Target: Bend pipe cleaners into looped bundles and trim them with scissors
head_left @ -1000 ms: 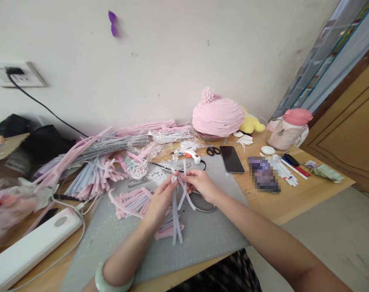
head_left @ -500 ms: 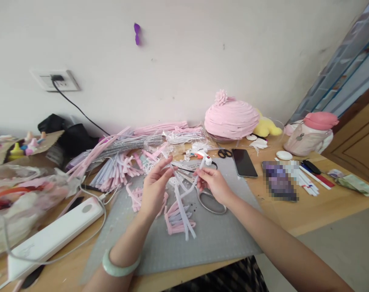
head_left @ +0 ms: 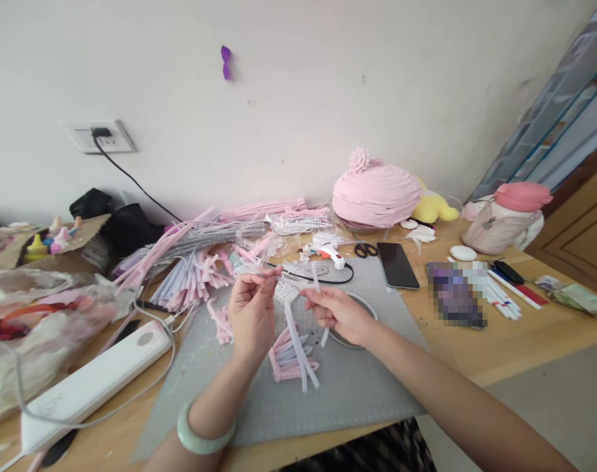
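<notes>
My left hand (head_left: 252, 314) is held up over the grey cutting mat (head_left: 348, 387), its fingers pinched on the top of a bundle of white fuzzy pipe cleaners (head_left: 298, 347) that hang down toward the mat. To its right, my right hand (head_left: 340, 314) pinches a single white pipe cleaner (head_left: 321, 298) that crosses the bundle. A small heap of bent pink and white pipe cleaners (head_left: 291, 357) lies on the mat under both hands. A pale green bangle (head_left: 203, 436) circles my left wrist.
A white glue gun (head_left: 330, 254), scissors (head_left: 366, 249) and a black phone (head_left: 397, 264) lie behind the hands. Pipe cleaner bundles (head_left: 190, 275) pile up at the left, a white power strip (head_left: 89, 387) at front left. A pink dome-shaped craft piece (head_left: 376, 193) and a pink bottle (head_left: 508, 219) stand at the back right.
The hands first spread the strands apart, then came closer together. The right hand has dropped lower with its single strand. The view has shifted left, so everything sits further right.
</notes>
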A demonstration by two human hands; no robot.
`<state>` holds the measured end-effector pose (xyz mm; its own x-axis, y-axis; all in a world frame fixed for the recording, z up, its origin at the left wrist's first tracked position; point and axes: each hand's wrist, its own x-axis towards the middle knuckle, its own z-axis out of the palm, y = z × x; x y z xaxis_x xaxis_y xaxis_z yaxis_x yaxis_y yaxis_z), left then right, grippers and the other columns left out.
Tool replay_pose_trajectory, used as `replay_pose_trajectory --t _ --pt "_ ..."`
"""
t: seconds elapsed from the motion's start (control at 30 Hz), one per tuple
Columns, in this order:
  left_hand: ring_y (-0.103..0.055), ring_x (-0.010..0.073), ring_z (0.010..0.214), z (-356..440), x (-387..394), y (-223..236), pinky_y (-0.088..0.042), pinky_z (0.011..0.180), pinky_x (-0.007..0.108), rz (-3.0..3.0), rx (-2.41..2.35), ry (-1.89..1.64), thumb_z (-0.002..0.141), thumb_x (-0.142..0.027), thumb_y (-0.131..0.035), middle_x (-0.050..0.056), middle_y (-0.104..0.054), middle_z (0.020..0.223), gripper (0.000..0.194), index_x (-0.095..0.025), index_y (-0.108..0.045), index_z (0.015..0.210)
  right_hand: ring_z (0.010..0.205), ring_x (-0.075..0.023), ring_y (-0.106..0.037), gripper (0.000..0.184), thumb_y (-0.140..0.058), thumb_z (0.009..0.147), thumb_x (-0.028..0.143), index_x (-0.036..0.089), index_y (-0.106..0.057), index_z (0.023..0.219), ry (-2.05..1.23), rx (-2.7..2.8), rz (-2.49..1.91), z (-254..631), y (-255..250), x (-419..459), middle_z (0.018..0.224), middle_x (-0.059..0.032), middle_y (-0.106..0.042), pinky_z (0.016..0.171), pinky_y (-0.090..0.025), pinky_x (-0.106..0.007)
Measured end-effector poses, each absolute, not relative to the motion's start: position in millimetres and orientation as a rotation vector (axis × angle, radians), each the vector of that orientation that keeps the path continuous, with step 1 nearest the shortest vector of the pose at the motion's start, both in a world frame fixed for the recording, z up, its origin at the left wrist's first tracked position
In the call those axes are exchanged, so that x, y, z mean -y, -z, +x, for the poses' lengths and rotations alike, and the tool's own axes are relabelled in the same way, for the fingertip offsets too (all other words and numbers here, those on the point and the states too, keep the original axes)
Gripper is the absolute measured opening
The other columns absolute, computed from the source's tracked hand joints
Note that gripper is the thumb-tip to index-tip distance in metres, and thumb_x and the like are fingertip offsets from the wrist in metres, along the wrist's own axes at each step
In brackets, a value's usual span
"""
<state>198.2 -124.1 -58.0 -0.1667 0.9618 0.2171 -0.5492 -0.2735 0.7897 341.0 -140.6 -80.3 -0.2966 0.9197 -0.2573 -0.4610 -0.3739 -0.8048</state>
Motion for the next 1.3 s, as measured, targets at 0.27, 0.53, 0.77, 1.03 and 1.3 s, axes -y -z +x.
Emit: replay_pose_trajectory --t 0.27,0.53,0.77,1.03,1.3 --pt "-0.060 0.0109 0.074 205 128 65 -0.047 0.078 0.025 0.856 -0.647 -1.466 0.069 -0.014 -0.062 -0.002 -0.059 0.076 0.009 -0.020 -0.054 0.068 0.043 -0.0012 -0.024 0.021 -0.075 0.060 0.025 0.013 -0.067 0.075 -1.717 0.466 -0.657 346 83 132 0.061 0.0017 -0.054 0.038 -0.022 -0.014" --pt "-0.052 0.0067 0.048 212 137 70 -0.041 0.053 0.018 0.922 -0.618 -1.145 0.075 -0.023 -0.060 -0.005 -0.057 0.059 0.015 -0.021 -0.051 0.086 0.042 -0.0021 -0.025 0.021 -0.070 0.063 0.030 0.012 -0.061 0.057 -1.696 0.540 -0.716 351 83 130 0.054 0.0033 -0.047 0.038 -0.021 -0.016" --pt "-0.037 0.0029 0.035 213 136 72 -0.026 0.036 0.016 1.021 -0.768 -0.890 0.070 -0.031 -0.064 -0.006 -0.052 0.052 0.023 -0.014 -0.056 0.083 0.040 -0.0018 -0.025 0.016 -0.067 0.057 0.021 0.009 -0.060 0.050 -1.765 0.621 -0.886 353 81 130 0.048 0.0006 -0.049 0.036 -0.014 -0.018" --pt "-0.052 0.0054 0.056 209 122 80 -0.046 0.068 0.022 0.826 -0.687 -1.422 0.070 -0.029 -0.066 -0.005 -0.058 0.066 0.020 -0.019 -0.052 0.078 0.042 -0.0031 -0.032 0.020 -0.060 0.069 0.032 0.012 -0.062 0.068 -1.686 0.649 -0.952 350 75 135 0.053 0.0058 -0.040 0.040 -0.025 -0.018" --pt "-0.058 0.0090 0.071 208 125 79 -0.044 0.071 0.021 0.922 -0.812 -1.686 0.071 -0.026 -0.065 -0.003 -0.062 0.071 0.016 -0.020 -0.053 0.079 0.043 -0.0055 -0.044 0.031 -0.069 0.066 0.034 0.018 -0.059 0.090 -1.272 0.744 -0.882 342 81 138 0.050 0.0084 -0.046 0.044 -0.038 -0.019"
